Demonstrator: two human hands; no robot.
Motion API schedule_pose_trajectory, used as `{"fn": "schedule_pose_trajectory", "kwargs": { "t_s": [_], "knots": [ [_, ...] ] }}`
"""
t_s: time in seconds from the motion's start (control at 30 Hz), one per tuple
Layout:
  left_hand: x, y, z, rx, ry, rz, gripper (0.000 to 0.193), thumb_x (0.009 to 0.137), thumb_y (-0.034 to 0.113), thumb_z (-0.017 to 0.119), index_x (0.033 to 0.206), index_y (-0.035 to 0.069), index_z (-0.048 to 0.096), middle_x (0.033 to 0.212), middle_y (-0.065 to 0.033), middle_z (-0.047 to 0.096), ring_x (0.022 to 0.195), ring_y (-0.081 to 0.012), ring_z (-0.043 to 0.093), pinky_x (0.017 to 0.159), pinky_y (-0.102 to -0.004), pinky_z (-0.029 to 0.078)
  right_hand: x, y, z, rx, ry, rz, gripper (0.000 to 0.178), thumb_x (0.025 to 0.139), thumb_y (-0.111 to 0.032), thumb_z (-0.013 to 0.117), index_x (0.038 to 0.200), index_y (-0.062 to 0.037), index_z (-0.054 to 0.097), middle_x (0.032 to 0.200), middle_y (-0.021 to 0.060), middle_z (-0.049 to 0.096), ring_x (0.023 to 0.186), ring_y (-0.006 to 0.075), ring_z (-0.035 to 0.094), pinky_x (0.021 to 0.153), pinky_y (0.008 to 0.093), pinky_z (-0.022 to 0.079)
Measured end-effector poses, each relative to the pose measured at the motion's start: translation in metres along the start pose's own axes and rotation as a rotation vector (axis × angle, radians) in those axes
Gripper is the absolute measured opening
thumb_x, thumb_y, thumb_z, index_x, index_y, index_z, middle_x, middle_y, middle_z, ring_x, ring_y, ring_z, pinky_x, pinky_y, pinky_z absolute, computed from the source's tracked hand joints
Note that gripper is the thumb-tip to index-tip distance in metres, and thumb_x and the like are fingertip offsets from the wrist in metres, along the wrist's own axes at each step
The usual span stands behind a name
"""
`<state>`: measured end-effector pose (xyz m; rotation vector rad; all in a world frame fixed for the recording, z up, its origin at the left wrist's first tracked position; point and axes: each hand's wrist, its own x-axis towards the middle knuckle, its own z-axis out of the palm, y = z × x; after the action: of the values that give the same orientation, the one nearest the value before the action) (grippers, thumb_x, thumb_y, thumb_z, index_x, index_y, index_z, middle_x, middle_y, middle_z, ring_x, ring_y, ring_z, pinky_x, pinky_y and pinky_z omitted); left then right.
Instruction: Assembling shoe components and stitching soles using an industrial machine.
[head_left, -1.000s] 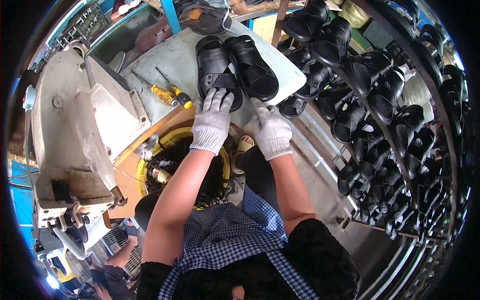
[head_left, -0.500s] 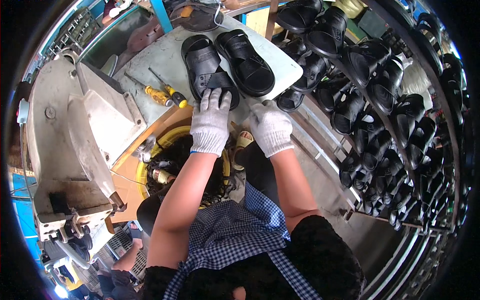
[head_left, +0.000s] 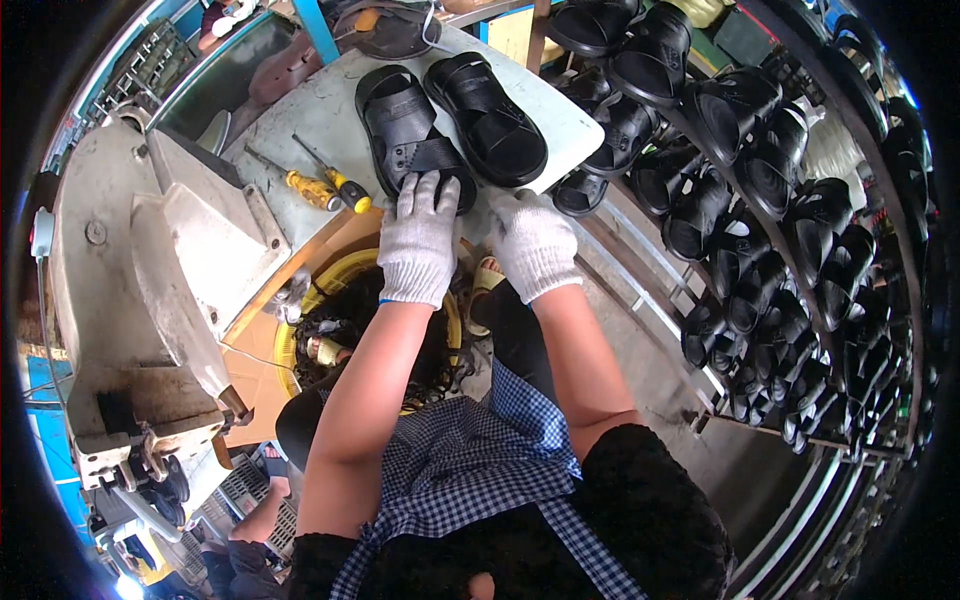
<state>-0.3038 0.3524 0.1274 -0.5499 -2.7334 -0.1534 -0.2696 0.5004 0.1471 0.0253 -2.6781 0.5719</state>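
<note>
Two black strapped sandals lie side by side on a pale tabletop (head_left: 330, 105). My left hand (head_left: 418, 240), in a white knit glove, has its fingers laid over the near end of the left sandal (head_left: 402, 118), gripping it; the thumb is hidden. The right sandal (head_left: 487, 120) lies untouched just beyond my right hand (head_left: 535, 240). That gloved hand is closed near the table's edge, beside the left sandal's near end. Whatever is between its fingers is too small to make out. Two screwdrivers with yellow handles, one yellow (head_left: 312, 190) and one black and yellow (head_left: 350, 190), lie left of the sandals.
A large pale machine (head_left: 140, 260) stands at the left. Below the table edge is a yellow basket (head_left: 285, 350) of black scraps. Racks of black sandals (head_left: 740, 210) fill the right side. Another person's leg (head_left: 262, 515) shows at lower left.
The sandals and table sit slightly higher and farther left in the picture. My right hand has shifted slightly up and left; my left hand stays on the sandal.
</note>
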Motion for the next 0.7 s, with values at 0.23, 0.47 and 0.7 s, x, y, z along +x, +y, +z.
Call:
{"fn": "schedule_pose_trajectory", "kwargs": {
  "t_s": [0.23, 0.47, 0.7],
  "knots": [
    [0.003, -0.002, 0.002, 0.013, -0.002, 0.01, 0.049, 0.085, 0.028, 0.061, 0.131, 0.017, 0.053, 0.138, -0.0061, 0.049, 0.128, -0.0265, 0.045, 0.1, -0.0456, 0.042, 0.001, -0.001, 0.009, -0.048, -0.027, -0.004, 0.025, 0.085, -0.018, 0.054, 0.108, -0.013, 0.064, 0.089, 0.0197, 0.062, 0.075, 0.0367, 0.066, 0.064, 0.046, 0.054],
    [0.005, -0.005, 0.0, 0.031, 0.013, 0.043, 0.048, 0.082, 0.028, 0.062, 0.128, 0.016, 0.056, 0.135, -0.006, 0.051, 0.126, -0.027, 0.047, 0.098, -0.0429, 0.045, 0.007, -0.007, 0.015, -0.077, -0.05, 0.043, 0.027, 0.083, -0.014, 0.054, 0.108, -0.014, 0.064, 0.091, 0.0175, 0.062, 0.076, 0.0341, 0.067, 0.063, 0.0444, 0.054],
    [0.006, -0.007, -0.004, 0.05, 0.032, 0.087, 0.046, 0.082, 0.028, 0.063, 0.126, 0.016, 0.058, 0.134, -0.0052, 0.053, 0.124, -0.0266, 0.048, 0.096, -0.0394, 0.047, 0.017, -0.007, 0.021, -0.076, -0.008, 0.06, 0.029, 0.082, -0.019, 0.056, 0.109, -0.0171, 0.066, 0.09, 0.0149, 0.064, 0.072, 0.0336, 0.066, 0.061, 0.0433, 0.053]
  ]
}}
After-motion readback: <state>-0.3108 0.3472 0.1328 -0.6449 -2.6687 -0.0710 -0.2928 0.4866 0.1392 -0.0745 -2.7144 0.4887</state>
